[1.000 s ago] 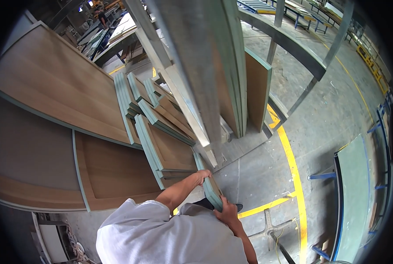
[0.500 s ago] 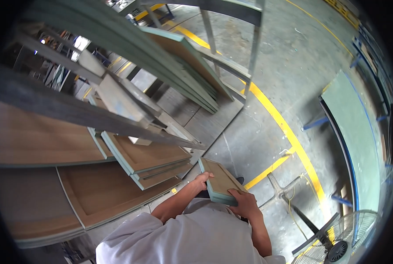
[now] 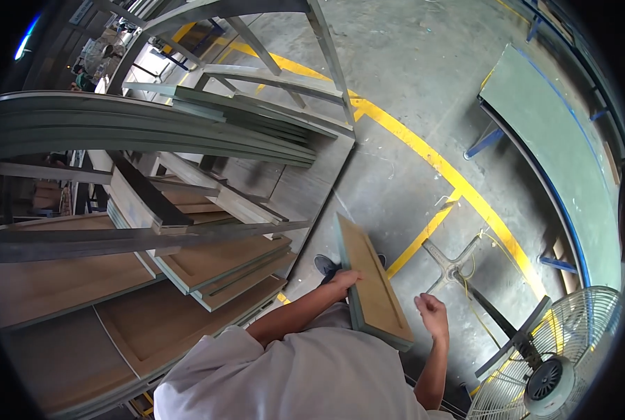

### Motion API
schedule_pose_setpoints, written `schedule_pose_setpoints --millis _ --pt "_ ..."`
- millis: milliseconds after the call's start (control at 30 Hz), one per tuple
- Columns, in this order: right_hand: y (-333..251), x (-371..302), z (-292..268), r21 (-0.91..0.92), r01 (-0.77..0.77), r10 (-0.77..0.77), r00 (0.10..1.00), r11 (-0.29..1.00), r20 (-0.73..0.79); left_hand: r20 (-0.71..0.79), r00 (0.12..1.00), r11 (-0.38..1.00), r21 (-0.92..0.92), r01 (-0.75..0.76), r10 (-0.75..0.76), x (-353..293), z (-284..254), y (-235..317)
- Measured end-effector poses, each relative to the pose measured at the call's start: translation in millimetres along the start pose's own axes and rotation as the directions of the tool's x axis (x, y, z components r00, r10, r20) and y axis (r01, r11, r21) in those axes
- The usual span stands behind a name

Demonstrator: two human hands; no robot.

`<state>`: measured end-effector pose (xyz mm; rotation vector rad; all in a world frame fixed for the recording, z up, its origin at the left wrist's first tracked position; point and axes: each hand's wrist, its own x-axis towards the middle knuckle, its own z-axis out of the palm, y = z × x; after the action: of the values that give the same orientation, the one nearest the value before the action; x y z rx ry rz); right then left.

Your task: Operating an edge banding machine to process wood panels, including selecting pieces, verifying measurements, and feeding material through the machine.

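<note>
A cabinet door panel [image 3: 374,283], with a recessed brown face and grey-green edges, hangs tilted in front of my body. My left hand [image 3: 346,278] grips it by its left edge, the thumb on the brown face and the other fingers hidden beside or behind the edge. To the right of the panel and apart from it, my right hand [image 3: 432,313] is raised with loosely curled fingers, nothing in it. Similar door panels [image 3: 221,262] lie stacked on the left, closest to my left arm.
A wooden rack [image 3: 144,238] with long grey-green boards [image 3: 151,129] stands at left. A pedestal fan [image 3: 550,381] and its metal foot [image 3: 452,271] occupy the lower right. Beyond the yellow floor line [image 3: 410,140] is a green-topped table [image 3: 557,154] with blue legs.
My right hand has let go of the panel and moved right. The panel has swung steeper in my left hand, its near end now further right. My view has turned.
</note>
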<state>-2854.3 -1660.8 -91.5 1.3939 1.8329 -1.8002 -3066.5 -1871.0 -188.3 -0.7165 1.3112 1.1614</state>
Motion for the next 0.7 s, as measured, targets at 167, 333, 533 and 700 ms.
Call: schedule_pose_setpoints --millis 167,333,533,700 --pt "32 69 9 0.123 -0.379 0.358 0.919 0.917 0.167 -0.083 0.985 0.968 0.214 -0.128 0.148 -10 35 17" --pt "61 132 40 0.194 -0.496 0.402 0.834 0.847 0.378 -0.085 0.957 0.882 0.418 -0.219 0.278 -43 71 52" --pt "40 177 51 0.583 -0.496 0.217 0.848 0.644 0.483 -0.001 0.952 0.824 0.501 -0.265 0.306 0 84 67" --pt "43 198 59 0.622 -0.512 0.277 0.854 0.592 0.439 0.039 0.984 0.871 0.461 -0.171 0.173 12 92 109"
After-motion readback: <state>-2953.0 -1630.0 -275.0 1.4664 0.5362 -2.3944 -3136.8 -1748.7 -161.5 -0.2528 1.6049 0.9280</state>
